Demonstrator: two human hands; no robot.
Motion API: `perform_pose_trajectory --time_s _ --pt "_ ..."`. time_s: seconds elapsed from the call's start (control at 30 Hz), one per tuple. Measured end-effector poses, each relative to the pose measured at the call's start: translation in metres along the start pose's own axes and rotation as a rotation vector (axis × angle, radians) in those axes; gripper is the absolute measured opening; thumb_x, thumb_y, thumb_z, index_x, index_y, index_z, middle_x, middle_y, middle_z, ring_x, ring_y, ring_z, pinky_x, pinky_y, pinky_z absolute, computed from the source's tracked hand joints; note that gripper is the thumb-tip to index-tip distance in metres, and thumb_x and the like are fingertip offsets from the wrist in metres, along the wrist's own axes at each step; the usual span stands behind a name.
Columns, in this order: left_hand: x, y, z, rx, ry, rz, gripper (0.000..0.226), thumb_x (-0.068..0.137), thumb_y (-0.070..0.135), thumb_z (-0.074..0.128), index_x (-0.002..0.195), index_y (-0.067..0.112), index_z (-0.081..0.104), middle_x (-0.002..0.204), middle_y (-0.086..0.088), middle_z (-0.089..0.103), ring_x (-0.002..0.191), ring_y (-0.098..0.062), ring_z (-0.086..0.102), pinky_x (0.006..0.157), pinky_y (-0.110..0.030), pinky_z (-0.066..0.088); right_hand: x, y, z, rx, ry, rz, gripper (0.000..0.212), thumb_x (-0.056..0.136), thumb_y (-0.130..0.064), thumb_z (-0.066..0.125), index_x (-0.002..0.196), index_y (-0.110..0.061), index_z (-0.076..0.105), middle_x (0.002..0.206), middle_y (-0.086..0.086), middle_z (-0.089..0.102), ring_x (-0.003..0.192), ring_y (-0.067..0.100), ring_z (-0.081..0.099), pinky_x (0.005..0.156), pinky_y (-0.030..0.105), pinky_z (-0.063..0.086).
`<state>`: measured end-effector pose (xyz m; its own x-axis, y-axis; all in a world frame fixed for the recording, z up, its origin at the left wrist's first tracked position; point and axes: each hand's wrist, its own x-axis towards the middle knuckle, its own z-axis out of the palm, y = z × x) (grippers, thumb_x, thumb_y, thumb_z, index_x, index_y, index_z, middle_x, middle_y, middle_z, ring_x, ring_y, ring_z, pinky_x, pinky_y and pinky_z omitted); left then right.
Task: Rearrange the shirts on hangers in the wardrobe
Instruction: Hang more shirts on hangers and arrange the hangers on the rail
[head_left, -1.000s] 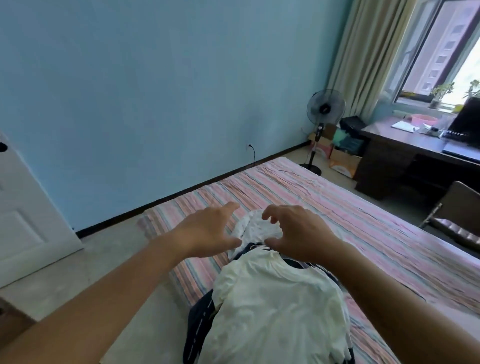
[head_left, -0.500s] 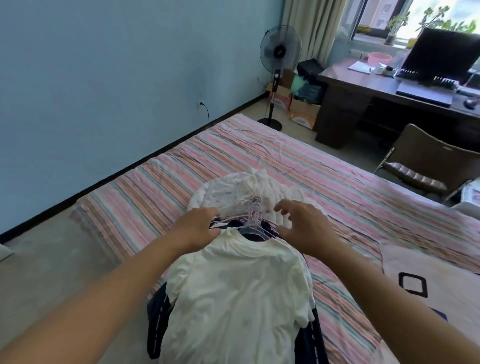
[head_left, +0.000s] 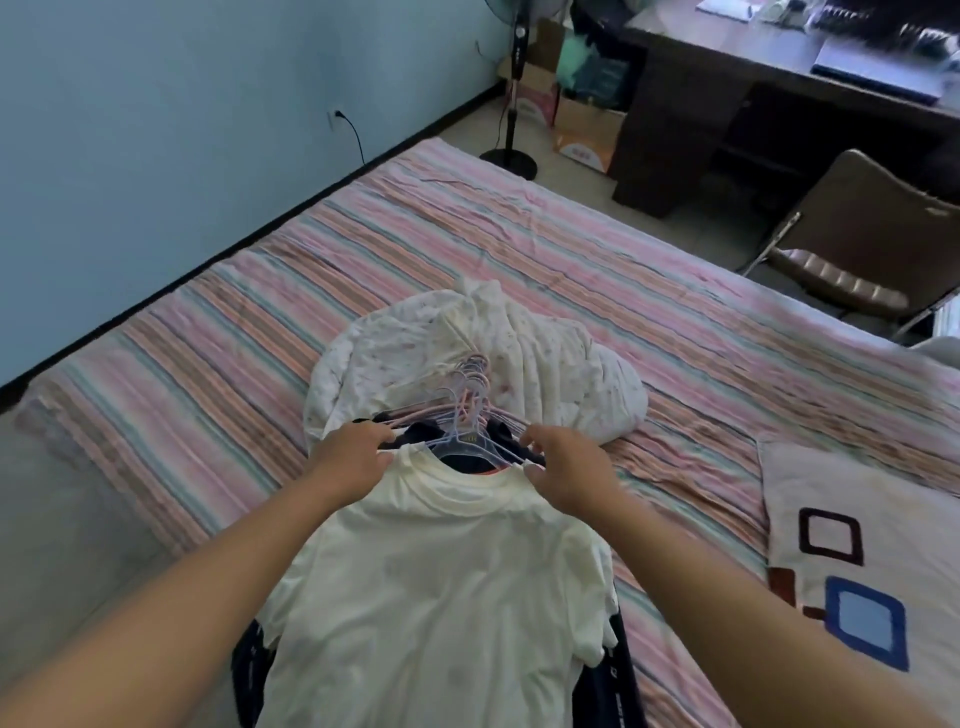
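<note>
- The left hand (head_left: 349, 462) has its fingers curled on the left shoulder of the cream T-shirt (head_left: 441, 597), at the hanger arms
- The right hand (head_left: 566, 470) pinches the right side of the same collar
- The T-shirt is soft, lightly creased knit, lying flat on top of a pile of dark shirts (head_left: 618, 670) on the bed (head_left: 208, 332)
- The thin plastic hangers (head_left: 467, 415), pale pink and clear, bunch with curved hooks fanned together
- Just beyond them lies a rumpled white quilted bundle (head_left: 545, 358) with tiny speckles
- The bed sheet is crinkled, striped pink, orange and green
- A cream pillow (head_left: 857, 519) with square outlines lies at right
- Cardboard boxes (head_left: 582, 124), contents unclear, sit beside the dark wooden table (head_left: 675, 104)
</note>
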<state>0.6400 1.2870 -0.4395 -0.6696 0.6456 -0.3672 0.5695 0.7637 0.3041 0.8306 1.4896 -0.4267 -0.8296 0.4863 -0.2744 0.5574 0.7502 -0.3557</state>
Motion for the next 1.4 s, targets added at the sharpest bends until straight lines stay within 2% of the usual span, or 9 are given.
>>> perform_pose_trajectory --time_s 0.17,0.4,0.57,0.73,0.93,1.03,1.17,1.3,1.4 --pt "0.043 -0.024 0.049 -0.026 -0.012 -0.086 0.034 0.098 0.028 0.056 0.131 0.024 0.06 0.133 -0.003 0.061 0.12 -0.027 0.056 0.095 -0.038 0.047 0.046 0.03 0.053 0.018 -0.102 0.031 0.033 0.09 -0.02 0.062 0.123 -0.023 0.06 0.118 0.002 0.065 0.108 0.026 0.059 0.083 0.033 0.046" --pt "0.078 -0.044 0.099 0.001 -0.064 -0.121 0.044 0.099 0.023 0.054 0.142 0.022 0.049 0.138 -0.007 0.057 0.123 -0.031 0.054 0.097 -0.041 0.045 0.081 0.052 0.107 0.018 -0.204 0.127 0.029 0.09 -0.016 0.059 0.12 -0.019 0.06 0.118 0.004 0.065 0.106 0.027 0.061 0.083 0.038 0.051" --pt "0.087 -0.045 0.117 0.124 0.031 -0.082 0.03 0.092 0.018 0.055 0.119 0.026 0.063 0.112 0.0 0.069 0.108 -0.027 0.058 0.091 -0.036 0.038 0.092 0.053 0.13 0.067 -0.137 0.209 0.015 0.089 -0.01 0.054 0.098 -0.01 0.066 0.099 0.007 0.066 0.09 0.029 0.062 0.076 0.041 0.053" --pt "0.081 -0.048 0.127 0.104 0.093 -0.094 0.03 0.092 0.021 0.059 0.122 0.023 0.061 0.115 -0.004 0.063 0.11 -0.029 0.052 0.09 -0.042 0.039 0.087 0.055 0.136 0.302 -0.023 0.278 0.014 0.088 -0.013 0.059 0.084 -0.015 0.072 0.084 0.0 0.068 0.08 0.021 0.061 0.071 0.035 0.052" --pt "0.058 -0.045 0.111 -0.032 0.134 -0.05 0.014 0.092 0.021 0.06 0.105 0.015 0.063 0.102 -0.006 0.065 0.101 -0.03 0.057 0.081 -0.039 0.037 0.061 0.043 0.12 0.515 0.072 0.247 0.017 0.088 -0.008 0.064 0.08 -0.022 0.068 0.07 -0.013 0.062 0.07 0.003 0.056 0.062 0.02 0.042" --pt "0.036 -0.043 0.091 -0.182 0.17 -0.028 0.021 0.094 0.02 0.059 0.114 0.015 0.065 0.104 -0.007 0.068 0.101 -0.032 0.059 0.084 -0.042 0.045 0.042 0.029 0.104 0.554 0.11 0.213 0.016 0.088 -0.006 0.064 0.081 -0.019 0.068 0.072 -0.008 0.065 0.073 0.012 0.06 0.068 0.03 0.047" --pt "-0.004 -0.043 0.059 -0.309 0.227 0.027 0.022 0.096 0.021 0.059 0.117 0.018 0.066 0.106 -0.005 0.069 0.101 -0.029 0.061 0.083 -0.044 0.049 0.013 0.009 0.078 0.598 0.15 0.142 0.012 0.088 -0.004 0.066 0.086 -0.015 0.07 0.078 -0.001 0.069 0.079 0.021 0.063 0.074 0.032 0.049" --pt "-0.053 -0.048 0.029 -0.381 0.269 0.123 0.018 0.094 0.022 0.064 0.112 0.025 0.067 0.099 0.005 0.07 0.09 -0.018 0.064 0.073 -0.03 0.047 -0.025 -0.015 0.055 0.599 0.196 0.081 0.013 0.087 -0.005 0.068 0.084 -0.017 0.07 0.075 -0.005 0.068 0.076 0.014 0.062 0.067 0.022 0.045" --pt "-0.092 -0.056 0.011 -0.453 0.265 0.173 0.021 0.093 0.024 0.066 0.113 0.032 0.067 0.1 0.014 0.071 0.091 -0.008 0.066 0.077 -0.026 0.049 -0.056 -0.035 0.038 0.606 0.23 0.03 0.016 0.086 -0.005 0.07 0.081 -0.02 0.07 0.071 -0.01 0.065 0.069 -0.002 0.057 0.061 0.012 0.04"
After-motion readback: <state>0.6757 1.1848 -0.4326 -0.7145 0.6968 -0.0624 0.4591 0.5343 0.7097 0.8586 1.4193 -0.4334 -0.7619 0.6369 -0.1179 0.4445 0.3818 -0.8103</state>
